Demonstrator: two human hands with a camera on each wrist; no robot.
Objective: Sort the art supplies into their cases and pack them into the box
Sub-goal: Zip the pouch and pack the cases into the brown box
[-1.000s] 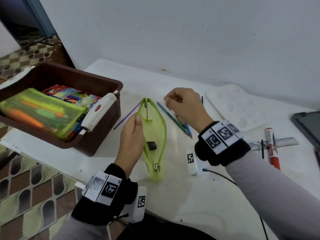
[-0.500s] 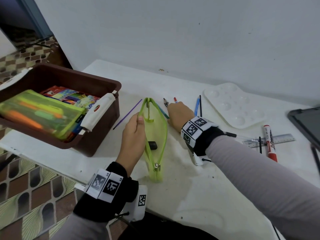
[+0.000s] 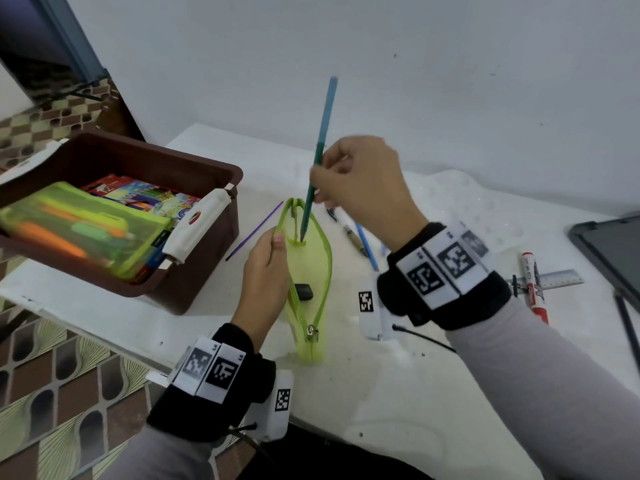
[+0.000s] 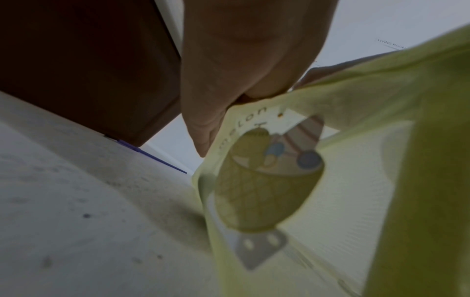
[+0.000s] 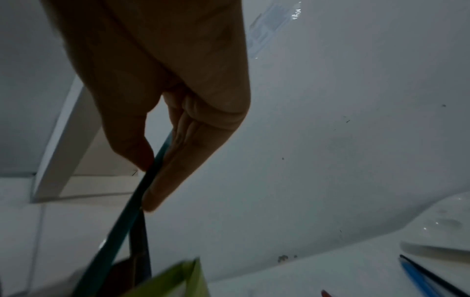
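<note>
Sorting is underway at the pencil-loading step. Starting at the upper left of the head view, the brown plastic box [image 3: 194, 168] is sitting on the white table [image 3: 398, 393], already holding a filled translucent green zip case [image 3: 79, 230] and a colourful printed carton [image 3: 149, 195], with a white tube-shaped item [image 3: 197, 226] lying over its near rim. Just right of the box, a thin purple stick [image 3: 254, 230] is lying on the table. Toward the centre, the left hand [image 3: 263, 275] is pinching the near edge of the open lime-green mesh pencil pouch [image 3: 311, 271], keeping its mouth spread; a small black block [image 3: 303, 292] is showing inside. Above the mouth, the right hand [image 3: 363, 188] is pinching a long teal pencil [image 3: 320, 150] between thumb and fingers [image 5: 162, 180], nearly upright, with its tip dipping just into the opening. Further right, a few loose pens [image 3: 360, 237], a white paint palette [image 3: 485, 209], a red marker [image 3: 533, 289] and a clear ruler [image 3: 554, 277] are waiting on the table. The next move probably calls for tilting the pencil along the pouch's length and sliding it in while the left hand is keeping the mouth wide, then collecting the remaining pens.
</note>
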